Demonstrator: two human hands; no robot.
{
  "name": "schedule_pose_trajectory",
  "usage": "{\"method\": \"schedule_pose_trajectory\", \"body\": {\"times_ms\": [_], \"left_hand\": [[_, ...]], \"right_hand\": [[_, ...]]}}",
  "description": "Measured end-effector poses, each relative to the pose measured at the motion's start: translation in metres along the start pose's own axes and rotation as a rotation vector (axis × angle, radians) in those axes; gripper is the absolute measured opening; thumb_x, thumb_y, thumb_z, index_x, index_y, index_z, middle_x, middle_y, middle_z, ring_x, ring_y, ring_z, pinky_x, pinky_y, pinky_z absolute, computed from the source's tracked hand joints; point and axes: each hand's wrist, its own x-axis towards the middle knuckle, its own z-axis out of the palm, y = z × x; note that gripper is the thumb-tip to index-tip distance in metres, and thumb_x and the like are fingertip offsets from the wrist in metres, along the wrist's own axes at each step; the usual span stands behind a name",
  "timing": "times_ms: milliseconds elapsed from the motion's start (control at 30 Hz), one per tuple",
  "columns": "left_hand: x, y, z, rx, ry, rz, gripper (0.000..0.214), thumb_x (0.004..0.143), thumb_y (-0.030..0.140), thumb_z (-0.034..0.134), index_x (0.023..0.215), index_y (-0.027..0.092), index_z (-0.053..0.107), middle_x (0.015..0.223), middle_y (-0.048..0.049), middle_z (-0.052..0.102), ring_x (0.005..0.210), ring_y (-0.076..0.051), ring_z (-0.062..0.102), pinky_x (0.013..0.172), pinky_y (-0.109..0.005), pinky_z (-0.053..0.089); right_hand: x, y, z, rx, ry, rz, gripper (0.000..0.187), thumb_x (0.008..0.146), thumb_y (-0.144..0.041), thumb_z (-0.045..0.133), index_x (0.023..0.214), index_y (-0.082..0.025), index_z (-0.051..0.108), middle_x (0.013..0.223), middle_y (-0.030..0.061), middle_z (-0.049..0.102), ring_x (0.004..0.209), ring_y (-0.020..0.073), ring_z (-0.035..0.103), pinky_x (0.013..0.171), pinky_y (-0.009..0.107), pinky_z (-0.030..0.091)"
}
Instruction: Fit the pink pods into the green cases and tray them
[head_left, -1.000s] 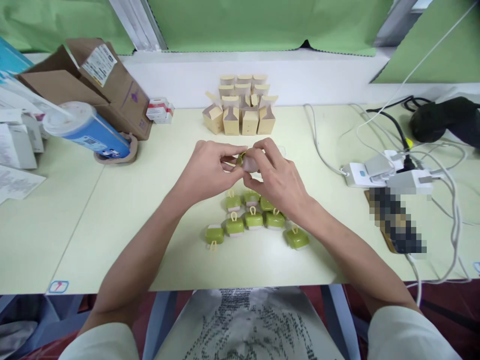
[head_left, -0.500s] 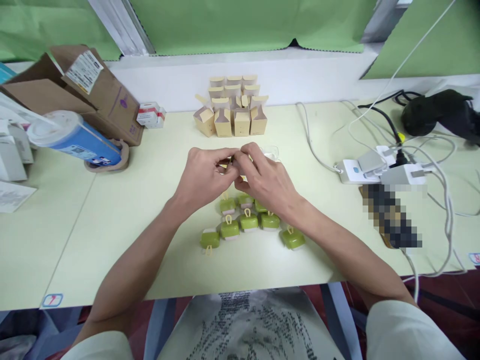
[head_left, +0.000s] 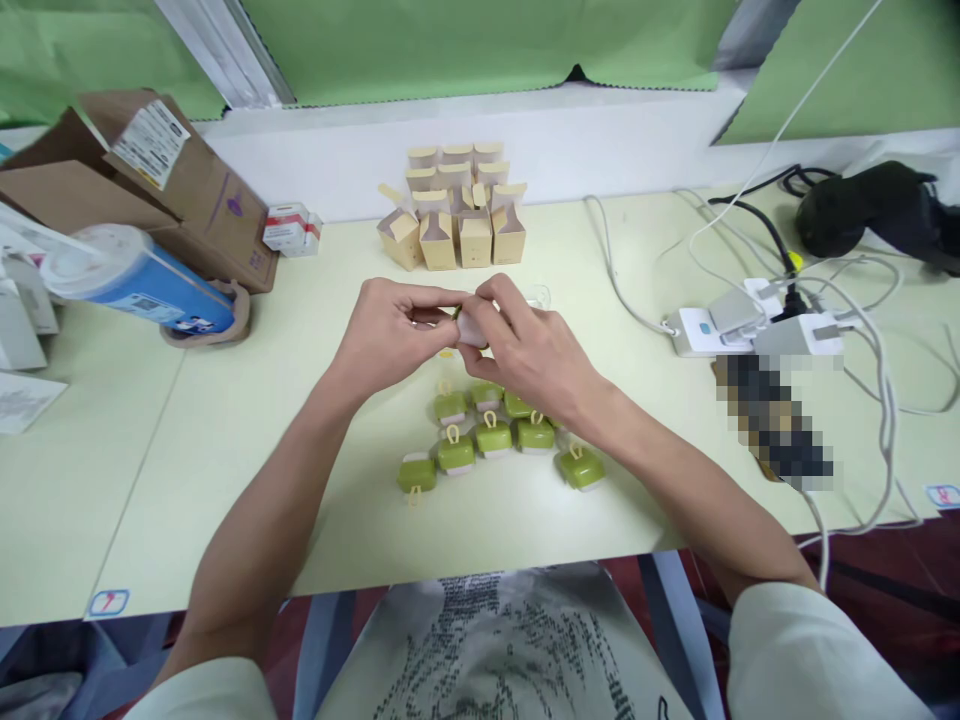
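Observation:
Above the middle of the table, my left hand (head_left: 394, 335) and my right hand (head_left: 529, 355) meet around a small green-and-white case (head_left: 471, 330). The fingers of both are closed on it, and its white face shows between them; the rest is hidden. Just below my hands, several small green cases (head_left: 456, 452) with white bases and pale yellow loops lie on the table. One case (head_left: 417, 473) at the left has its loop toward me. Another case (head_left: 581, 467) sits apart at the right, near my right forearm. Behind my right hand lies a clear plastic piece (head_left: 540, 297), partly covered.
Open cream paper boxes (head_left: 472, 238) stand in rows by the wall. At left are a cardboard carton (head_left: 202, 190), a blue cup (head_left: 165, 290) and a small red-and-white box (head_left: 291, 230). A power strip (head_left: 705, 332) with tangled cables and a blurred-out phone-like item (head_left: 772, 420) occupy the right.
The small case between my hands has turned, so its white side now shows. My hands have shifted slightly, and the whole view has moved a little.

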Motion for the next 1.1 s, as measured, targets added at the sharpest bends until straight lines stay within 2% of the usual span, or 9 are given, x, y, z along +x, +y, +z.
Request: {"method": "schedule_pose_trajectory", "body": {"times_ms": [100,200,267,333,500,600,767,933,1100], "left_hand": [[0.002,-0.003,-0.006,-0.022,0.005,0.056,0.025,0.080,0.029,0.082,0.101,0.025,0.096,0.087,-0.0016,0.088,0.075,-0.019,0.076,0.066,-0.028,0.063],[0.002,-0.001,-0.012,-0.038,-0.076,0.127,0.039,0.089,0.041,0.084,0.124,0.025,0.093,0.121,-0.0070,0.090,0.105,-0.024,0.083,0.082,-0.029,0.069],[0.000,0.001,-0.011,-0.023,-0.158,0.187,0.056,0.092,0.043,0.086,0.145,0.027,0.083,0.149,-0.0094,0.082,0.126,-0.027,0.080,0.095,-0.032,0.070],[-0.003,0.002,-0.005,0.048,-0.180,0.248,0.072,0.090,0.044,0.090,0.158,0.028,0.073,0.162,-0.0108,0.073,0.135,-0.029,0.076,0.104,-0.036,0.068],[-0.004,-0.006,0.009,0.150,-0.013,0.207,0.062,0.093,0.053,0.092,0.145,0.026,0.073,0.140,-0.0106,0.081,0.120,-0.027,0.078,0.104,-0.039,0.065],[0.003,-0.013,-0.001,-0.042,-0.097,0.165,0.070,0.089,0.064,0.095,0.143,0.025,0.073,0.134,-0.0116,0.084,0.121,-0.028,0.081,0.100,-0.036,0.065],[0.009,-0.009,-0.019,-0.158,-0.268,0.116,0.065,0.092,0.066,0.091,0.142,0.026,0.082,0.139,-0.0126,0.084,0.123,-0.028,0.080,0.101,-0.035,0.067],[0.002,-0.002,-0.016,-0.146,-0.324,0.114,0.060,0.098,0.053,0.088,0.151,0.027,0.080,0.145,-0.0111,0.083,0.125,-0.028,0.081,0.107,-0.038,0.069],[-0.007,0.002,-0.007,-0.080,-0.195,0.134,0.053,0.096,0.036,0.083,0.149,0.028,0.083,0.147,-0.0084,0.084,0.132,-0.031,0.081,0.119,-0.045,0.068]], "right_hand": [[0.000,0.004,0.000,0.118,0.042,0.047,0.026,0.115,-0.018,0.049,0.136,-0.015,0.063,0.128,0.0166,0.071,0.088,0.0193,0.072,0.056,0.032,0.051],[0.001,0.006,-0.001,0.328,0.151,0.149,0.020,0.114,-0.022,0.058,0.132,-0.017,0.062,0.128,0.0147,0.069,0.094,0.0194,0.074,0.063,0.031,0.061],[0.001,0.007,-0.001,0.493,0.223,0.273,0.016,0.112,-0.029,0.066,0.124,-0.019,0.062,0.124,0.0117,0.069,0.094,0.0185,0.075,0.068,0.031,0.065],[0.001,0.005,0.000,0.655,0.241,0.403,0.021,0.111,-0.037,0.072,0.121,-0.022,0.061,0.117,0.0071,0.071,0.089,0.0173,0.075,0.068,0.031,0.066],[0.002,0.007,-0.005,0.933,0.138,0.510,0.034,0.115,-0.052,0.068,0.134,-0.025,0.061,0.095,-0.0019,0.070,0.070,0.0139,0.073,0.062,0.028,0.062],[0.002,0.019,-0.015,0.855,0.109,0.332,0.034,0.119,-0.048,0.060,0.139,-0.023,0.067,0.103,0.0023,0.072,0.077,0.0144,0.073,0.070,0.030,0.064],[-0.001,0.036,-0.023,0.538,0.073,-0.065,0.042,0.113,-0.023,0.058,0.153,-0.029,0.068,0.152,0.0135,0.061,0.099,0.0171,0.074,0.075,0.033,0.065],[-0.003,0.028,-0.027,0.228,0.021,-0.063,0.031,0.116,-0.022,0.055,0.145,-0.023,0.067,0.147,0.0155,0.068,0.090,0.0171,0.072,0.055,0.029,0.045],[-0.002,0.015,-0.032,0.082,-0.019,0.016,0.015,0.120,-0.024,0.053,0.120,-0.021,0.068,0.132,0.0126,0.074,0.073,0.0134,0.063,0.048,0.032,0.030]]}}
